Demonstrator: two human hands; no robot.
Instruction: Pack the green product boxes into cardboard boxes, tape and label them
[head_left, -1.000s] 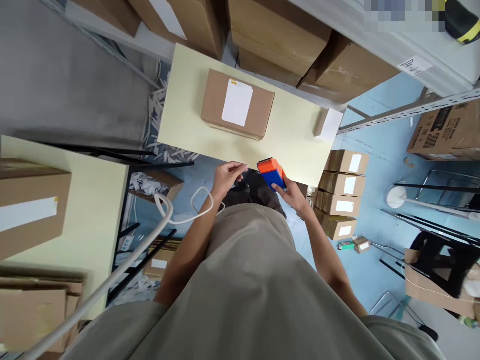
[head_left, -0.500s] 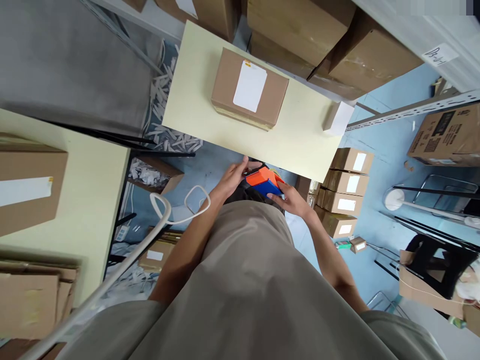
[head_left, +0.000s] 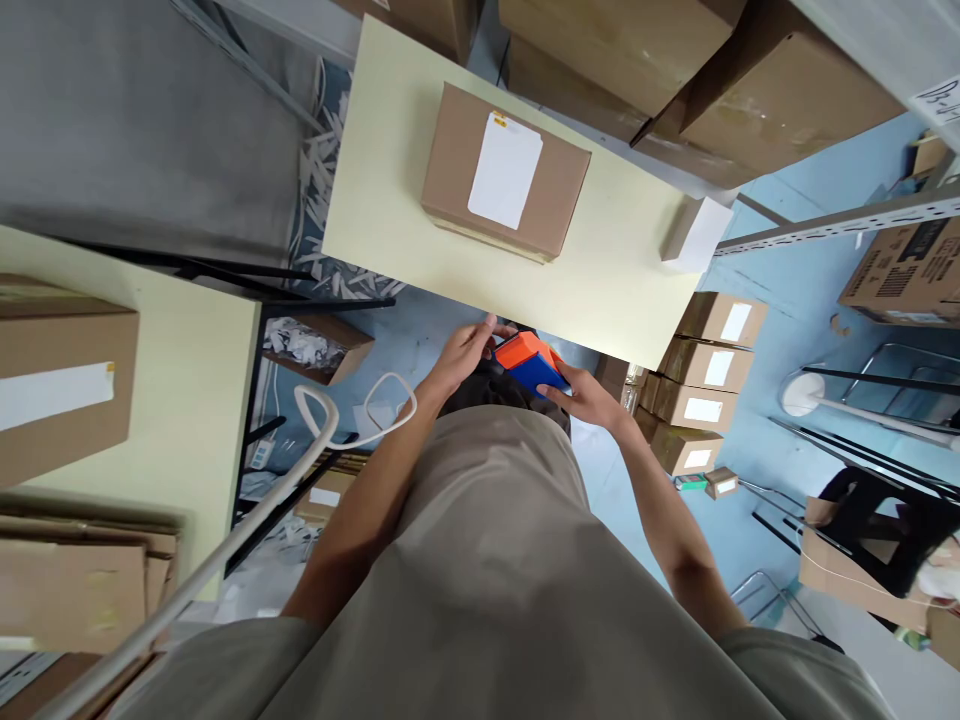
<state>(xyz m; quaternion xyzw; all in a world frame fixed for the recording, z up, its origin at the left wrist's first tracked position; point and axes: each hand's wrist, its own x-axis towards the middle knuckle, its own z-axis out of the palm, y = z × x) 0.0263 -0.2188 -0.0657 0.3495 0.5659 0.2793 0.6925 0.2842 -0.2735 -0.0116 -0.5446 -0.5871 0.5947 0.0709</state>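
My right hand [head_left: 589, 395] is closed on the right end of an orange-and-blue boxy object [head_left: 536, 365], with fingers and thumb gripping its sides. The object is held just below the near edge of the cream table, in front of my body. Its exact kind is too small to tell. My left hand [head_left: 466, 352] is by its left end, fingers stretched out and thumb apart. Whether those fingertips touch the object is unclear. On the table [head_left: 390, 180] lies a closed brown carton [head_left: 506, 172] with a white label [head_left: 506, 170].
A small white box [head_left: 697, 235] stands at the table's right end. Labelled cartons [head_left: 705, 365] are stacked on the floor to the right. At left, a second table [head_left: 187, 400] bears a carton and flattened cardboard. A pale bent metal tube [head_left: 247, 520] rises beside my left arm.
The view has shifted slightly. My right hand keeps its grip on the orange-and-blue object, which has tilted a little. My left hand stays close to its left end.
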